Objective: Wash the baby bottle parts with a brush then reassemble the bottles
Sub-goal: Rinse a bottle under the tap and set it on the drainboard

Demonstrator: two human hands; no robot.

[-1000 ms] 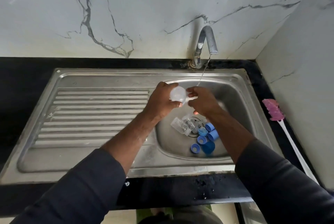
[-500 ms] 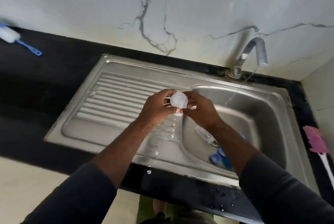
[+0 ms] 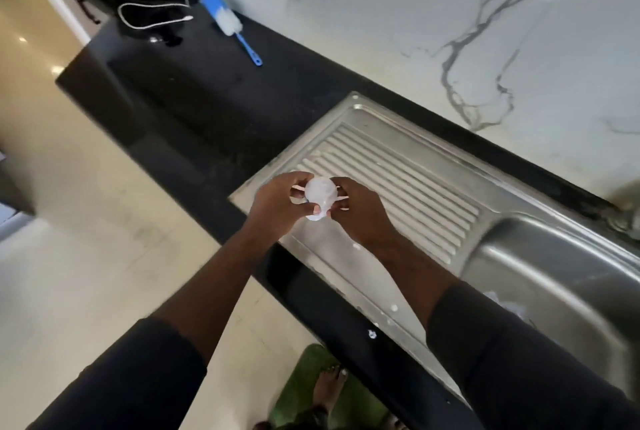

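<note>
Left grip [image 3: 277,202] and right grip [image 3: 360,213] both pinching whitish bottle part [image 3: 321,195] between them, holding it above drainboard [image 3: 408,183]. Brush [image 3: 230,22] lying on black tabletop [image 3: 207,100], well apart.

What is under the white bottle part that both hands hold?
Below the bottle part, held between left hand and right hand, lies the ribbed draining board. The hands and the part itself cover the spot directly beneath.

We look down on a black stone counter [image 3: 207,110] holding a steel sink [image 3: 353,107] with a ribbed drainboard [image 3: 415,180]. A blue-handled bottle brush [image 3: 228,22] lies near a looped white cord [image 3: 156,5] at its far end.
</note>
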